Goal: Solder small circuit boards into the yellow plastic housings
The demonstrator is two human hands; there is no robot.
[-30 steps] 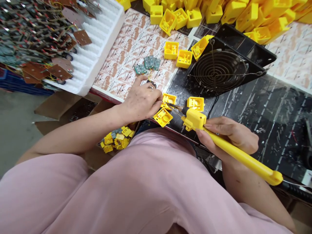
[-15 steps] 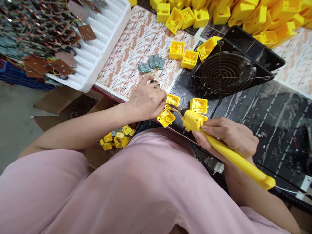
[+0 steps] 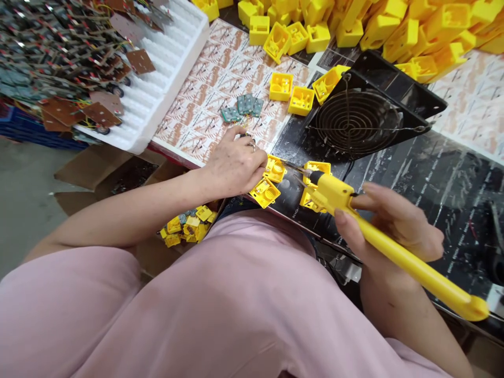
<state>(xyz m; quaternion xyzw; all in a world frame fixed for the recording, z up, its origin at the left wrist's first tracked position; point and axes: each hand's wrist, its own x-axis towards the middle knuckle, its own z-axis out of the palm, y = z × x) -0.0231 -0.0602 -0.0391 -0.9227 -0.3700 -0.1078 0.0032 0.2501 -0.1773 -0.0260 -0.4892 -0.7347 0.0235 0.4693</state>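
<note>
Yellow housings (image 3: 264, 193) are lying open on the surface (image 3: 394, 178) beside the left hand (image 3: 238, 165), its grip hiding from view. The right hand (image 3: 407, 223) is holding a soldering tool (image 3: 394, 245); soldering appears to be proceeding, the next move calling for steady tip placement.

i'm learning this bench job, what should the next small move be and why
I'd probably ease the yellow tool in the right hand slightly rightward before shifting the left hand: the tool's front end points toward a yellow case right beside that hand, so moving the hand first might bring them together.
</note>
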